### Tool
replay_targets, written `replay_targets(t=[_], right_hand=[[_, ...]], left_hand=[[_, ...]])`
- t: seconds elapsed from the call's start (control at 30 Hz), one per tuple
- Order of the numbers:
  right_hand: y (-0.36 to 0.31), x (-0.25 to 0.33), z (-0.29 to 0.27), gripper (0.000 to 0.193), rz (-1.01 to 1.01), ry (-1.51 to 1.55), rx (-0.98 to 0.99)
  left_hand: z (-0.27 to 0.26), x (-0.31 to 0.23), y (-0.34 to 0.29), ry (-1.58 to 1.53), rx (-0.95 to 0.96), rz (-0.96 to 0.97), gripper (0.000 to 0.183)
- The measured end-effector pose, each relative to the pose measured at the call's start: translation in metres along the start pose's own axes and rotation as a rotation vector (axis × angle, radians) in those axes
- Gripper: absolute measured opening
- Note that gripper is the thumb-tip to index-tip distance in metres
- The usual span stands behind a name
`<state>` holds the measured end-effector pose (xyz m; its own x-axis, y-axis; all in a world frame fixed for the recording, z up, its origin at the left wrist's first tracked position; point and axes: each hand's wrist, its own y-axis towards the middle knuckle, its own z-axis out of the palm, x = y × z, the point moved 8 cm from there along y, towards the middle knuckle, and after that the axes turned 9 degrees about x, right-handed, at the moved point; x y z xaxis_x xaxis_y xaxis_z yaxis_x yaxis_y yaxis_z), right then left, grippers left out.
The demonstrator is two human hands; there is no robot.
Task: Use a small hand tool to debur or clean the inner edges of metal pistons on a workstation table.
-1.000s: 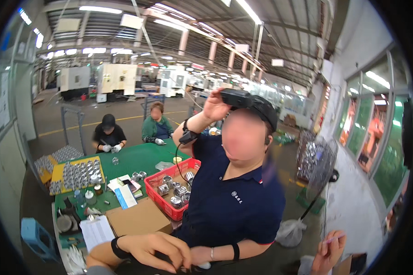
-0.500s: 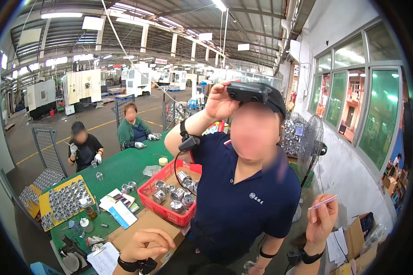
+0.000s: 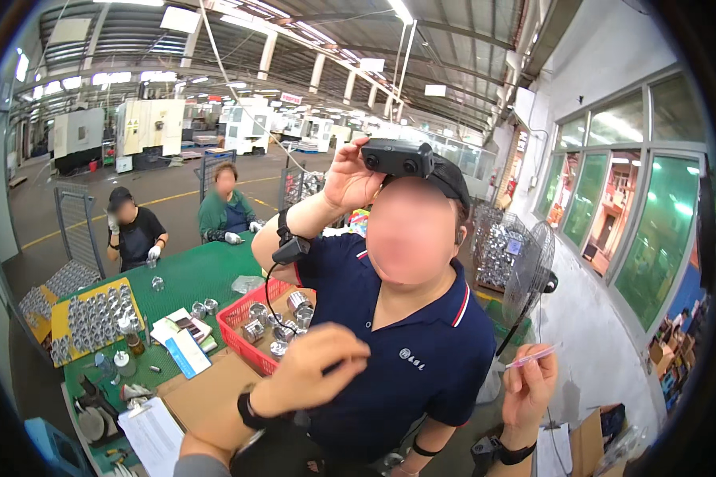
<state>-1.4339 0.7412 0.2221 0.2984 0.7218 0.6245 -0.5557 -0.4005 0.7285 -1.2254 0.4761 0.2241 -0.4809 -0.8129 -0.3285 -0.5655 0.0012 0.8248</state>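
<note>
My left hand (image 3: 314,370) is raised in front of a co-worker's navy polo shirt (image 3: 410,342), fingers loosely bent, a little apart and holding nothing. On the right, my right hand (image 3: 531,385) pinches a thin, flat pinkish clear strip (image 3: 533,355), seen nearly edge-on; its kind cannot be made out. Both my wrists wear black bands. Facing me, the co-worker wears a cap with a black head camera (image 3: 398,159) and steadies it with a raised hand (image 3: 350,176). A black device is strapped to that wrist, with a cable hanging down.
A red basket (image 3: 235,332) of metal parts stands on the green table (image 3: 187,278) beside cardboard, a clipboard (image 3: 153,433) and papers. Yellow trays (image 3: 127,290) hold rows of parts. Two gloved people sit at the far side. A standing fan (image 3: 531,262) is by the wall.
My left hand has moved up and right, before the co-worker's shirt. The co-worker appears farther left in view. My right hand still pinches the strip, slightly farther left.
</note>
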Motion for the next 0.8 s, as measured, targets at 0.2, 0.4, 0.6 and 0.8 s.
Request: replay_targets(t=[0.2, 0.4, 0.6, 0.8], right_hand=[[0.016, -0.004, -0.018, 0.013, 0.081, 0.106, 0.024], [0.053, -0.018, 0.014, 0.011, 0.041, 0.135, 0.034], [0.098, -0.032, 0.064, 0.010, -0.039, 0.075, -0.008], [0.128, -0.036, 0.093, 0.011, -0.089, 0.035, -0.042]], left_hand=[[-0.055, -0.001, 0.113, 0.650, -0.476, 0.302, 0.039], [-0.059, 0.011, 0.215, 0.838, -0.232, 0.420, 0.069], [-0.048, 0.013, 0.234, 0.811, -0.036, 0.597, 0.076], [-0.041, 0.015, 0.242, 0.781, -0.077, 0.678, 0.082]])
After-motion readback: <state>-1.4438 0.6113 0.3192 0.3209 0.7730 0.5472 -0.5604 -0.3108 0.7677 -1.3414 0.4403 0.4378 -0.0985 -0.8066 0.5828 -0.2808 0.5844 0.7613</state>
